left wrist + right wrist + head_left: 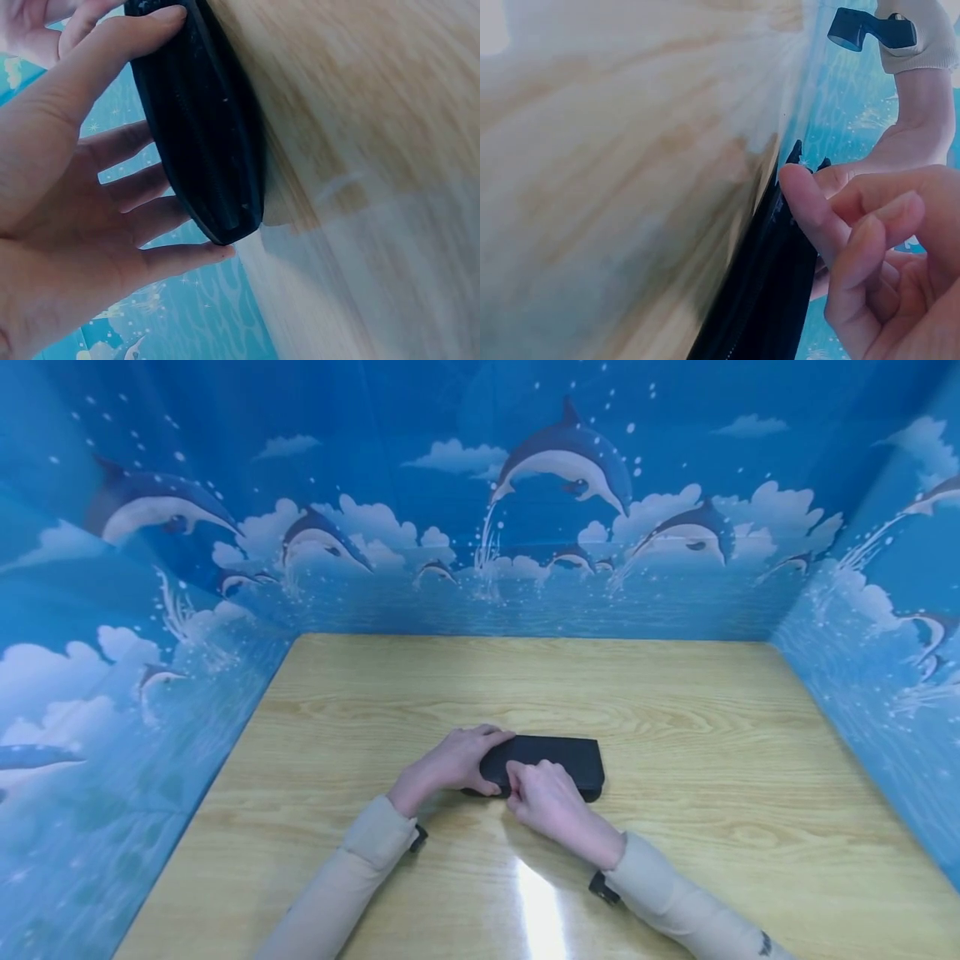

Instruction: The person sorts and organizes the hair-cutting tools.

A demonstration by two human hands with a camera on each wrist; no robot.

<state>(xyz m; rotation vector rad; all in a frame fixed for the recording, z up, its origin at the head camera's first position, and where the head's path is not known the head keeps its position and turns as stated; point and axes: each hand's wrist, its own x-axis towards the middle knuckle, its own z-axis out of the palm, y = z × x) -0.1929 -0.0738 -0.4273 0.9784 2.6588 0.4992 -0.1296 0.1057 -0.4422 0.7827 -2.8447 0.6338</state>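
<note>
A flat black case point(558, 758) lies on the table, its long side toward the person. The left hand point(452, 762) grips the case's left end, thumb at the near side and fingers at the far side. In the left wrist view, that thumb presses on the narrow side of the case point(202, 127), where a zipper-like seam runs. At the case's near edge, the right hand point(551, 802) pinches with curled fingers; whatever is between its fingertips is hidden. The right wrist view shows the right hand point(885, 255) at the end of the dark seamed side point(765, 277).
The wooden table point(675, 710) has a bright light reflection near its front. Blue curtains point(420, 460) with dolphins and clouds surround the back and both sides. A small black device point(603, 888) sits at the right cuff, and another point(418, 837) at the left cuff.
</note>
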